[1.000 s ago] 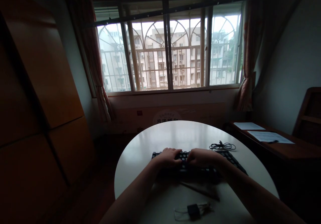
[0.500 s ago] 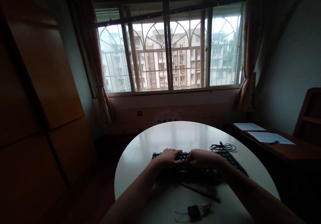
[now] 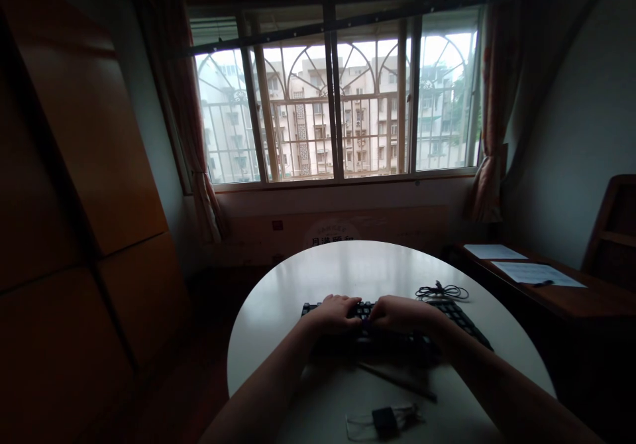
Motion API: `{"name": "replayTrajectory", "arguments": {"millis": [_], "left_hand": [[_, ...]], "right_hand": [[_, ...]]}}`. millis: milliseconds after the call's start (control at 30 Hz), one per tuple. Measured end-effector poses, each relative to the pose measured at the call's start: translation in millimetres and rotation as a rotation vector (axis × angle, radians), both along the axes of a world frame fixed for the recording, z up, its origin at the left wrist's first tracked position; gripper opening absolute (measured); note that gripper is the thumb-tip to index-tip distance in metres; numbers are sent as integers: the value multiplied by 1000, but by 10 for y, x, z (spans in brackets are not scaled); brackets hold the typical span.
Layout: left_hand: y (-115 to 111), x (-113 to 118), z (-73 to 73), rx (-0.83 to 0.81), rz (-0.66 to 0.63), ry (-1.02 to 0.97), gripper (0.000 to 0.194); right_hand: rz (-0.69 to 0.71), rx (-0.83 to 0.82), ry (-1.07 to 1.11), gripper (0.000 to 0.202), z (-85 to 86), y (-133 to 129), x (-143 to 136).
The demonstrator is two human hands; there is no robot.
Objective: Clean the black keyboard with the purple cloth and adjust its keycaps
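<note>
A black keyboard (image 3: 460, 321) lies across the white round table (image 3: 268, 338). Over its left half, my left hand (image 3: 335, 313) rests palm down with fingers stretched across the keys. My right hand (image 3: 400, 313) is closed over the middle keys, its fingertips curled under and pointing towards the left thumb. Something small and dark bluish shows at those fingertips, too dim to name. Nearer me lies a thin stick-like thing (image 3: 397, 381), perhaps a brush. Below it is a small dark block with thin wire-like parts (image 3: 385, 421).
A coiled black cable (image 3: 441, 291) lies behind the keyboard on the right. On a brown side table (image 3: 596, 301) are sheets of paper (image 3: 531, 272) and a dark pen (image 3: 543, 283). A wooden cabinet (image 3: 89, 132) stands at left; a barred window (image 3: 332, 112) is ahead.
</note>
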State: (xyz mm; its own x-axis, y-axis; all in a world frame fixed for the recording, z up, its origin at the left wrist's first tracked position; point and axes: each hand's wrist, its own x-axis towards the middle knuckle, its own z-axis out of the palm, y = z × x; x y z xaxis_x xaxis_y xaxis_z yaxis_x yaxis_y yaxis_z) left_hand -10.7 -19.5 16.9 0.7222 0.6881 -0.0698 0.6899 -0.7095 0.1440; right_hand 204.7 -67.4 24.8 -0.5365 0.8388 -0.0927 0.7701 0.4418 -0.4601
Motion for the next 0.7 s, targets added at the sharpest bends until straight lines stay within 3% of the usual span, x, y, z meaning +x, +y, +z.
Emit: {"name": "replayTrajectory", "arguments": {"millis": [700], "left_hand": [[50, -13, -47, 8, -16, -2, 68]], "right_hand": [[-13, -11, 36, 33, -53, 63, 29]]}}
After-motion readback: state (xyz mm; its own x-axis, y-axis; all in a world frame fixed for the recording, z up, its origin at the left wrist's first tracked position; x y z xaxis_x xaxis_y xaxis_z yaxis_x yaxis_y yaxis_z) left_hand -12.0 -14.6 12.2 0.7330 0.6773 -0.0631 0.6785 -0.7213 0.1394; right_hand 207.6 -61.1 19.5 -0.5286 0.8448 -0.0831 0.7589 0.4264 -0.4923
